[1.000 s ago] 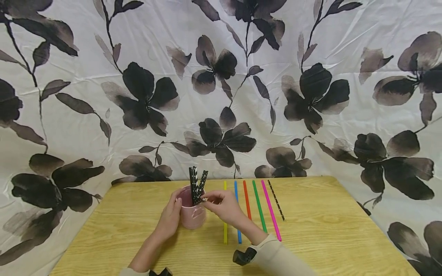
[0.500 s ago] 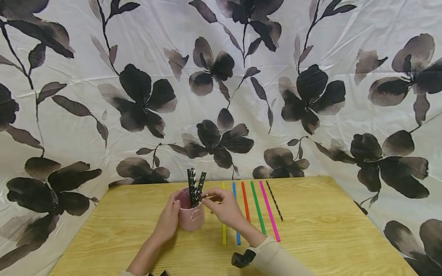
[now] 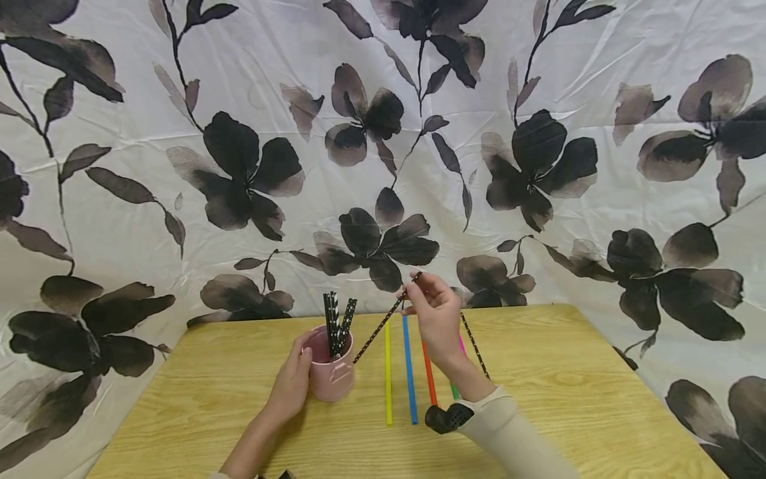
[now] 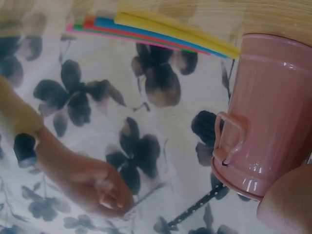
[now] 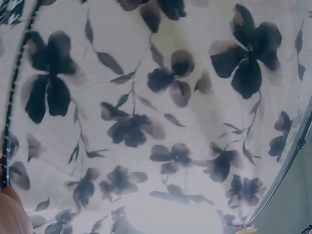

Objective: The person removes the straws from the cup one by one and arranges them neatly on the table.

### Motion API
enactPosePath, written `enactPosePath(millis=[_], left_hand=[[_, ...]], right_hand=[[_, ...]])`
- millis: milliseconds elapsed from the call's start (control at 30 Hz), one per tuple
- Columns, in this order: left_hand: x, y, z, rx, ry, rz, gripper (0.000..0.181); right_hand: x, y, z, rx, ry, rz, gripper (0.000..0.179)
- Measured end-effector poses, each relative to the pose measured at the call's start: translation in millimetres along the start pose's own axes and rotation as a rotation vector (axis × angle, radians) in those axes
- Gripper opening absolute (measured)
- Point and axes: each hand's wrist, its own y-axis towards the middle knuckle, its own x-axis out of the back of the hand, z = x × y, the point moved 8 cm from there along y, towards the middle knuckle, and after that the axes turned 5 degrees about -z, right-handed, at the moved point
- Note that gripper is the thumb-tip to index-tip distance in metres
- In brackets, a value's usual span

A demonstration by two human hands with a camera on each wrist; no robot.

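My left hand (image 3: 292, 379) grips a pink cup (image 3: 332, 384) by its left side; the cup has a small handle (image 4: 233, 139), seen in the left wrist view. Several black patterned straws (image 3: 335, 326) stand in the cup. To its right and higher, my right hand (image 3: 439, 319) pinches a black dotted straw (image 3: 383, 324) near its upper end. That straw slants down to the left, its lower end beside the cup's rim; whether they touch I cannot tell. In the right wrist view the straw (image 5: 13, 97) runs along the left edge.
On the wooden table (image 3: 556, 399) lie a yellow straw (image 3: 388, 386), a blue straw (image 3: 409, 372), a red straw (image 3: 429, 376), a green straw (image 3: 455, 391) and a pink straw (image 3: 462, 344), partly behind my right arm. Another black dotted straw (image 3: 475, 346) lies rightmost. Floral cloth (image 3: 371, 173) hangs behind.
My right hand has risen from the cup's rim up and to the right, bringing a black dotted straw out of the cup. The left hand still grips the cup in place.
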Motion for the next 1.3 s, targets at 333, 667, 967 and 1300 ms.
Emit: enactPosePath(millis=[333, 667, 967, 1300], left_hand=[[-0.8, -0.5, -2.8, 0.012, -0.011, 0.001, 0.037], [-0.3, -1.5, 3.6, 0.030, 0.007, -0.006, 0.037], [-0.1, 0.2, 4.5, 0.026, 0.014, -0.018, 0.037], [-3.0, -1.9, 6.7, 0.049, 0.020, -0.020, 0.037]], right_hand=[[43, 21.1, 15, 0.062, -0.097, -0.008, 0.021], [76, 28.2, -34, -0.189, -0.238, -0.014, 0.022], [104, 31.0, -57, -0.309, -0.376, 0.033, 0.032], [157, 36.7, -89, -0.295, -0.537, 0.027, 0.023]])
